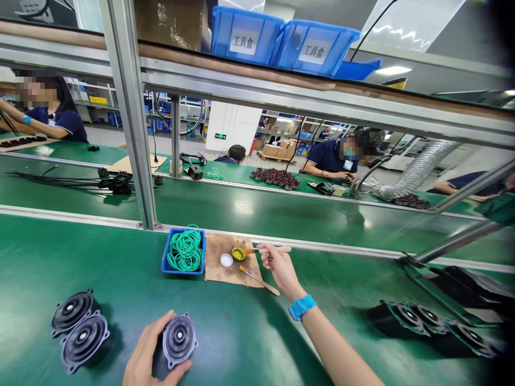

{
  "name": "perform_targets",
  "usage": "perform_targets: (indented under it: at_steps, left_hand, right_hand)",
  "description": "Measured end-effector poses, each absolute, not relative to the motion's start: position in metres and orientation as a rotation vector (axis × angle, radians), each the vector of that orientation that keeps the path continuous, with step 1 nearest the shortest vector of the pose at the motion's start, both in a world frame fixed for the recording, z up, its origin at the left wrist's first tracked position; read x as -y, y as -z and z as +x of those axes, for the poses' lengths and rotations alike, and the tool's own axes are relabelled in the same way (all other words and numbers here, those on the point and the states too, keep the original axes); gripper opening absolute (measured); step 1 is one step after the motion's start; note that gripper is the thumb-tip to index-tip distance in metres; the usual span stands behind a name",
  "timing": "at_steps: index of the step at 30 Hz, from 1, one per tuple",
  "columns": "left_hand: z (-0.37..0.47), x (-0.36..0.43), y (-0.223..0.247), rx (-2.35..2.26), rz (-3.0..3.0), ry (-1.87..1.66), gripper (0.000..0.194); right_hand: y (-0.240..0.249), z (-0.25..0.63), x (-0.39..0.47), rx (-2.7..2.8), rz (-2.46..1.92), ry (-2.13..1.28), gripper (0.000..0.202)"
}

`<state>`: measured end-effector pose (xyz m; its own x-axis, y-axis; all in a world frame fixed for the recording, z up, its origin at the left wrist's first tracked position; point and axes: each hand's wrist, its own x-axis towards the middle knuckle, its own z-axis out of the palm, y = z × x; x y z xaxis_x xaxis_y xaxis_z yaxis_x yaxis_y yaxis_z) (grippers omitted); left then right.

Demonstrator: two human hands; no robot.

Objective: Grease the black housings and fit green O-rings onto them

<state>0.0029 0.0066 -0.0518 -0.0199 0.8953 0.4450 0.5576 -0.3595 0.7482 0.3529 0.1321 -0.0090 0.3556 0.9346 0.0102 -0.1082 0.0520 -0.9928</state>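
My left hand [151, 354] is wrapped round the left side of a round black part [179, 336] with a grey lugged rim, low in the middle of the view. A wooden-handled brush [277, 249] is pinched in my right hand [276, 262], its bristles at a small round pot of yellow paste [238, 254]. The pot rests on a stained cardboard sheet [217, 241], beside a white round lid [226, 260]. A second brush [257, 280] lies partly on the cardboard. Left of that sheet, a blue bin [163, 262] holds green rings [185, 251].
Two similar round parts [83, 335] sit at the left; several with green rings [430, 319] stand at the right. A metal post [131, 118] rises beyond the bin. Blue boxes [245, 35] stand on the overhead shelf. Other people work across the bench.
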Motion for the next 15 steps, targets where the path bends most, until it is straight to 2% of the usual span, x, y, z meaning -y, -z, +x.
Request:
perform_targets:
  at_steps: [8,15]
  left_hand:
    - [0.004,-0.006,0.053,-1.506,1.902,-1.362,0.056]
    - [0.005,-0.008,0.058,-1.468,1.937,-1.394,0.055]
  right_hand:
    - [0.014,0.34,-0.116,1.134,-1.274,-0.842,0.026]
    - [0.012,0.349,-0.107,1.186,-1.274,-0.739,0.026]
